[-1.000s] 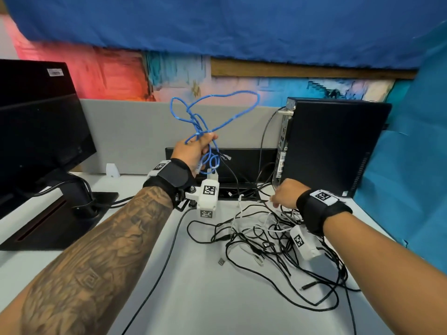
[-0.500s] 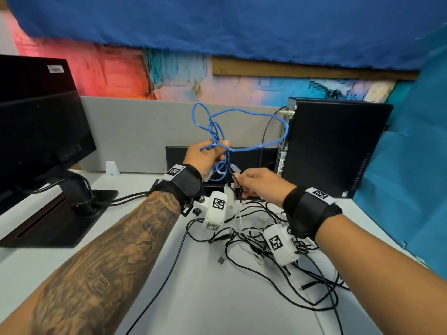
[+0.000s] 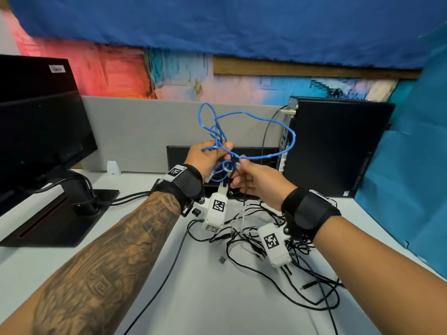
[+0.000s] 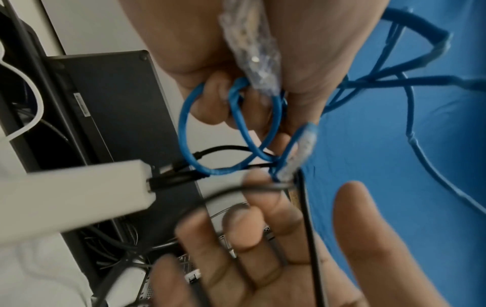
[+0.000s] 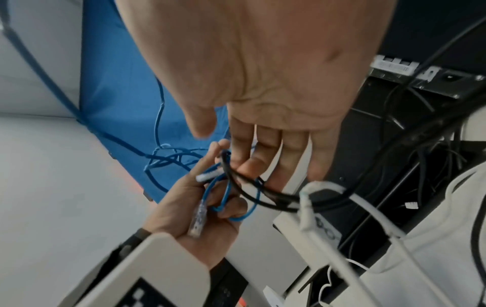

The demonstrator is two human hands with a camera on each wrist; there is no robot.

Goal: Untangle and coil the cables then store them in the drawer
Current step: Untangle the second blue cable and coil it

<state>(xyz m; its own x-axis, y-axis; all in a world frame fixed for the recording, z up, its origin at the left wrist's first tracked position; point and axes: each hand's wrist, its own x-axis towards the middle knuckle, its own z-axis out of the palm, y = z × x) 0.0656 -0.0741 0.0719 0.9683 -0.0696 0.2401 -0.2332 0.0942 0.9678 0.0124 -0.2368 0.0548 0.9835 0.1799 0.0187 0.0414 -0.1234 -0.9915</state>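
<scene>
My left hand [image 3: 208,158] is raised above the desk and grips a loosely looped blue network cable [image 3: 244,113]. Small blue loops [image 4: 184,124] hang under its fingers, and one clear plug [image 4: 252,52] lies across the palm. My right hand [image 3: 251,180] is right beside it. Its curled fingers hook a black cable [image 5: 263,199] that crosses the blue loops [image 5: 223,193]. That black cable [image 3: 244,194] drops to a tangle of black and white cables [image 3: 278,262] on the desk. No drawer is in view.
A black monitor [image 3: 43,126] on a flat stand base [image 3: 60,223] stands at the left. A black computer tower [image 3: 338,146] stands at the back right, with a grey partition [image 3: 145,131] behind the desk. Blue cloth [image 3: 411,177] hangs at the right.
My right hand has left the tangle on the desk and risen to my left hand, bringing a black cable up with it. The left hand with the blue cable has shifted right.
</scene>
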